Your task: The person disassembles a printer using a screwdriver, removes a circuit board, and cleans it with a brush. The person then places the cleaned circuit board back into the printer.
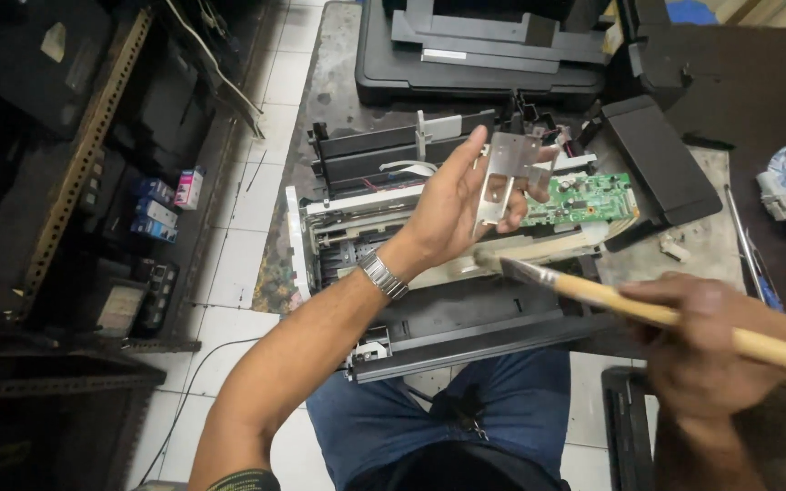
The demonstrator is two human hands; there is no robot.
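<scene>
Right hand [698,350] grips brush [593,295]; left hand [452,205] holds metal bracket [505,173].

I see the opened printer [429,264] resting across my lap, with the circuit board [584,200] sitting in its right rear part. My left hand [452,205] hangs above the printer's middle, pinching the metal bracket [507,177] just left of the board. My right hand [702,345] is to the right and nearer to me, gripping the brush [648,314], whose bristle end lies just below the bracket and above the printer. Behind the printer a second printer [479,55] sits on the counter [334,82]. A loose tray [661,164] lies to the right of the board. The shelf rack [75,173] stands at far left, with small boxes [161,205] on it, and the floor [247,200] runs between rack and counter.
</scene>
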